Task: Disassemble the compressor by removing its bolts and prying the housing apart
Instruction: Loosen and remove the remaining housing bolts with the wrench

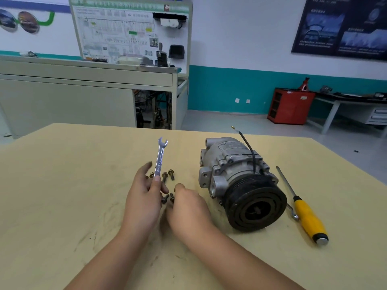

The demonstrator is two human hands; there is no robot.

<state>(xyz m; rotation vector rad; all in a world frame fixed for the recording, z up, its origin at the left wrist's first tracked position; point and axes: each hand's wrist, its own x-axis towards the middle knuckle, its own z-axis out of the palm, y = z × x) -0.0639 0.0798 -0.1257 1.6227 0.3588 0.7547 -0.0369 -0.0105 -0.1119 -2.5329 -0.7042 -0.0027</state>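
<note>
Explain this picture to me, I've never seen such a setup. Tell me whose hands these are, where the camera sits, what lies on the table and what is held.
There is no machine here. A person works with bare hands, and the one picture comes from a camera worn on the head, looking forward and down. The left hand holds a wrench upright by its lower end. The right hand is beside it, fingers curled over loose bolts on the table; whether it grips one is hidden. To the right lies the compressor, a grey metal body with a black pulley facing the camera and a black wire sticking up. Right of that lies a screwdriver with a yellow handle.
</note>
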